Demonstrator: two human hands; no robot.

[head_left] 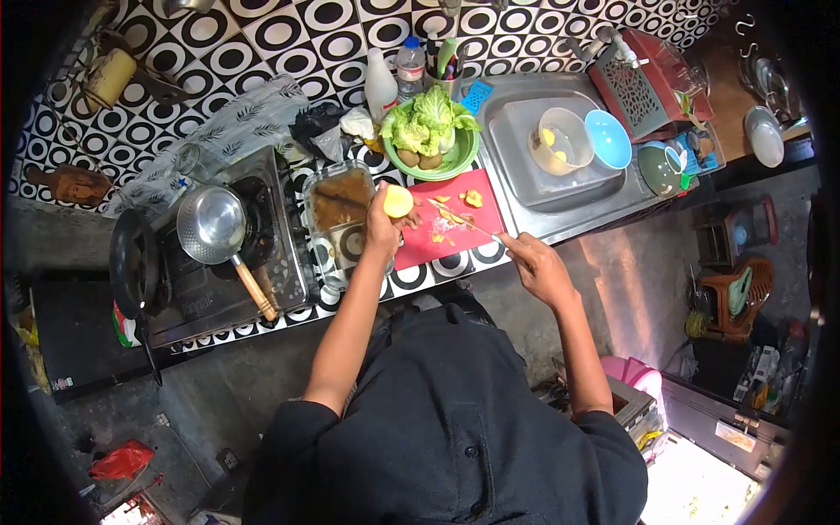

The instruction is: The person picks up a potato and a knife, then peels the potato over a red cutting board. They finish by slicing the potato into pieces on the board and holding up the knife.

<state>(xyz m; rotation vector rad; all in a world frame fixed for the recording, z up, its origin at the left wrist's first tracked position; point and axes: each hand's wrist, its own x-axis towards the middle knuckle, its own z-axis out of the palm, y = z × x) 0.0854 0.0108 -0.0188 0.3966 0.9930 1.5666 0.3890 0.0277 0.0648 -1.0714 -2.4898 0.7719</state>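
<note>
My left hand (pixel 381 226) is closed around a peeled yellow potato (pixel 398 201), held over the left part of a red cutting board (pixel 488 229). In my right hand (pixel 535 269) is a knife (pixel 468 220), its blade reaching left across the board. Yellow peelings (pixel 473 199) lie on the board, with more scraps beside the blade. Behind it stands a green bowl (pixel 468 159) holding leafy lettuce (pixel 433 118) and brown unpeeled potatoes (pixel 430 162).
On the left, a saucepan (pixel 213 224) sits on the stove (pixel 284 254). A glass container (pixel 319 249) of brown liquid is beside the board. At right, the sink (pixel 516 188) holds a clear tub (pixel 560 144) with yellow pieces and a blue bowl (pixel 608 140).
</note>
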